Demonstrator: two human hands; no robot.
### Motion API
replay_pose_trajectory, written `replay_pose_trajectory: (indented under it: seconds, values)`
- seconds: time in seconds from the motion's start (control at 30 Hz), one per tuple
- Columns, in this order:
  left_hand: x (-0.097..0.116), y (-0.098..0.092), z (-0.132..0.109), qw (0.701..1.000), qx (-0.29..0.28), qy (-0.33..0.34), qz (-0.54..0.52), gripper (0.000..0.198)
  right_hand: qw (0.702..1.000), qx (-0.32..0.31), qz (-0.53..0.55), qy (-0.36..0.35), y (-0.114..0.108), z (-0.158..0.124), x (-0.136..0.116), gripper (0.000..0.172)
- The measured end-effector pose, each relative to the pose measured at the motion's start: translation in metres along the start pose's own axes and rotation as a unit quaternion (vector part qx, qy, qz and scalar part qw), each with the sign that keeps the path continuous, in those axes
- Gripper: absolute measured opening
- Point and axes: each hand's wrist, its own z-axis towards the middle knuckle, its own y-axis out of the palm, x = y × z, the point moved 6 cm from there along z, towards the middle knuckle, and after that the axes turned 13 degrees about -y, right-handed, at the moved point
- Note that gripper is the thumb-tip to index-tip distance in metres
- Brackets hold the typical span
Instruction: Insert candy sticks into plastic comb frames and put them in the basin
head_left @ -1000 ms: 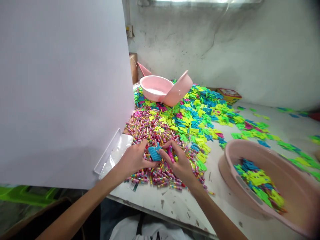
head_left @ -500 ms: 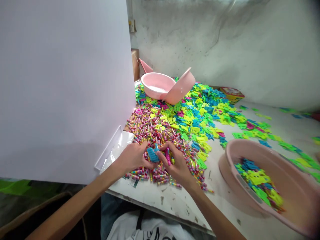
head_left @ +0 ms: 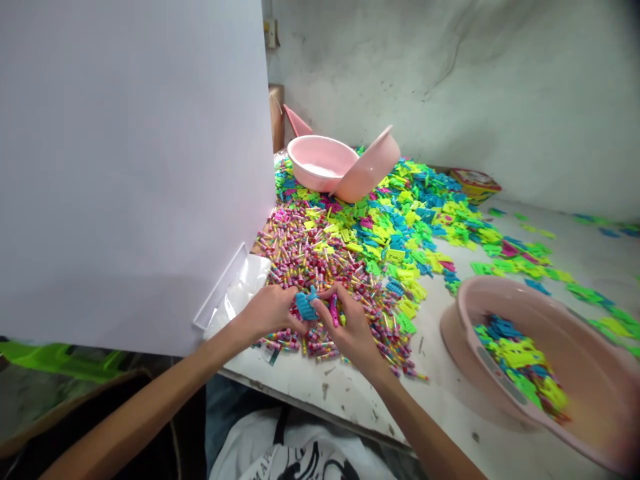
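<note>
My left hand [head_left: 273, 312] pinches a blue comb-shaped plastic piece [head_left: 306, 305] between its fingertips. My right hand [head_left: 351, 325] grips a slim magenta plastic piece [head_left: 334, 310] close beside the blue one. Both hands hover over a heap of small pink-striped plastic pieces [head_left: 320, 267]. Beyond it lies a larger heap of flat neon green, yellow and blue plastic pieces [head_left: 400, 227]. My fingers hide part of both held pieces, and I cannot tell whether those pieces are joined.
A white board [head_left: 125, 167] stands at the left, with a clear plastic bag [head_left: 239, 287] by its foot. A pink basin [head_left: 483, 300] holding neon pieces sits at the front right. Two more pink basins [head_left: 320, 163] stand at the back, near a printed box [head_left: 475, 185].
My view has tilted and shifted slightly. My hands have drawn closer together, and the blue piece has turned more edge-on towards me.
</note>
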Motion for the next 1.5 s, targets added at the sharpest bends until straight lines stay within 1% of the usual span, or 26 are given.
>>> replay_pose_trajectory:
  seconds: [0.1, 0.23, 0.3, 0.37, 0.5, 0.7, 0.83, 0.9, 1.0, 1.07, 1.17, 1.23, 1.27, 1.3, 1.37, 1.4, 1.43, 1.47, 1.5]
  values:
    - [0.003, 0.000, -0.001, 1.000, 0.005, -0.012, 0.006, 0.038, 0.999, 0.026, 0.016, 0.019, -0.002, 0.000, 0.006, 0.017]
    - [0.001, -0.003, -0.005, 0.994, 0.065, -0.075, 0.047, 0.049, 0.992, 0.091, 0.060, 0.054, -0.008, 0.000, 0.014, 0.018]
    - [0.000, -0.001, -0.006, 0.991, 0.068, -0.081, 0.081, 0.052, 0.989, 0.103, 0.081, 0.068, -0.009, -0.001, 0.016, 0.019]
    - [0.001, 0.004, -0.007, 0.992, 0.047, -0.056, 0.099, 0.054, 0.986, 0.103, 0.099, 0.082, -0.006, -0.003, 0.020, 0.021]
    - [0.002, 0.012, -0.008, 0.996, 0.020, -0.012, 0.083, 0.053, 0.981, 0.124, 0.111, 0.095, -0.002, -0.012, 0.029, 0.022]
    - [0.005, 0.027, -0.009, 0.997, 0.010, -0.001, 0.076, 0.051, 0.979, 0.138, 0.104, 0.110, -0.002, -0.018, 0.036, 0.025]
    - [0.010, 0.031, -0.007, 0.997, 0.010, 0.010, 0.070, 0.050, 0.974, 0.147, 0.125, 0.118, -0.006, -0.019, 0.039, 0.024]
    - [0.015, 0.030, -0.005, 0.997, 0.014, 0.023, 0.066, 0.045, 0.968, 0.164, 0.142, 0.122, -0.009, -0.021, 0.042, 0.025]
    - [0.028, 0.030, -0.003, 0.997, 0.025, 0.050, 0.059, 0.038, 0.964, 0.192, 0.140, 0.121, -0.019, -0.025, 0.047, 0.025]
    - [0.039, 0.031, -0.002, 0.996, 0.037, 0.067, 0.047, 0.036, 0.961, 0.206, 0.136, 0.124, -0.027, -0.030, 0.049, 0.024]
    - [0.059, 0.037, 0.002, 0.995, 0.056, 0.082, 0.013, 0.037, 0.955, 0.215, 0.164, 0.123, -0.040, -0.038, 0.049, 0.025]
    - [0.074, 0.041, 0.004, 0.994, 0.061, 0.092, -0.028, 0.037, 0.954, 0.220, 0.169, 0.114, -0.056, -0.042, 0.048, 0.029]
    - [0.081, 0.043, 0.006, 0.992, 0.060, 0.099, -0.054, 0.037, 0.955, 0.226, 0.158, 0.109, -0.068, -0.044, 0.047, 0.031]
    - [0.087, 0.044, 0.007, 0.989, 0.057, 0.106, -0.082, 0.037, 0.955, 0.245, 0.134, 0.102, -0.085, -0.047, 0.046, 0.031]
    - [0.092, 0.045, 0.011, 0.984, 0.054, 0.110, -0.129, 0.037, 0.944, 0.314, 0.059, 0.087, -0.133, -0.056, 0.043, 0.029]
    - [0.091, 0.046, 0.013, 0.982, 0.052, 0.104, -0.146, 0.036, 0.924, 0.376, 0.007, 0.071, -0.164, -0.064, 0.040, 0.029]
    - [0.087, 0.047, 0.016, 0.981, 0.049, 0.092, -0.161, 0.033, 0.901, 0.426, -0.044, 0.069, -0.195, -0.074, 0.039, 0.029]
    - [0.081, 0.048, 0.019, 0.981, 0.046, 0.075, -0.174, 0.030, 0.878, 0.462, -0.103, 0.072, -0.224, -0.083, 0.039, 0.029]
    - [0.074, 0.050, 0.022, 0.980, 0.042, 0.056, -0.186, 0.028, 0.858, 0.481, -0.169, 0.062, -0.252, -0.092, 0.039, 0.031]
